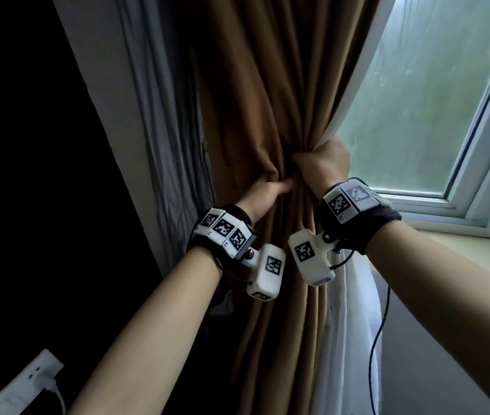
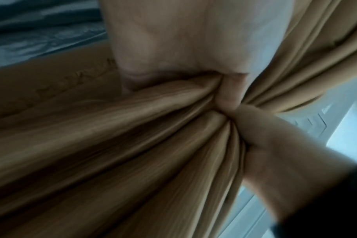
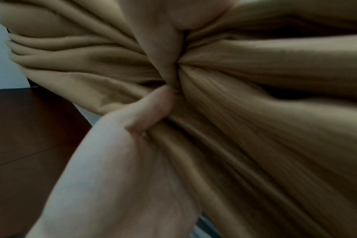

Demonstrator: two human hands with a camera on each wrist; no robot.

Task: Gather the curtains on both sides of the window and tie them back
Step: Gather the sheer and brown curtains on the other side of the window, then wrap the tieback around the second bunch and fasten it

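A brown curtain (image 1: 255,94) hangs left of the window (image 1: 423,109) and is bunched into folds at waist height. My left hand (image 1: 270,191) grips the bunch from the left, its fingers buried in the cloth. My right hand (image 1: 323,163) grips the same bunch from the window side, fingers curled behind it. In the left wrist view my left hand (image 2: 173,40) fills the top, its thumb pressed into the curtain (image 2: 112,136), and my right hand (image 2: 275,145) closes on the folds beside it. In the right wrist view the left hand (image 3: 112,177) pinches the curtain (image 3: 265,112). No tie-back shows.
A grey curtain (image 1: 165,115) hangs left of the brown one, and white sheer fabric (image 1: 345,324) hangs below my right wrist. The window sill (image 1: 459,235) runs to the right. A wall socket (image 1: 28,381) with a plug sits at lower left. A black cable (image 1: 380,333) dangles from the right wrist.
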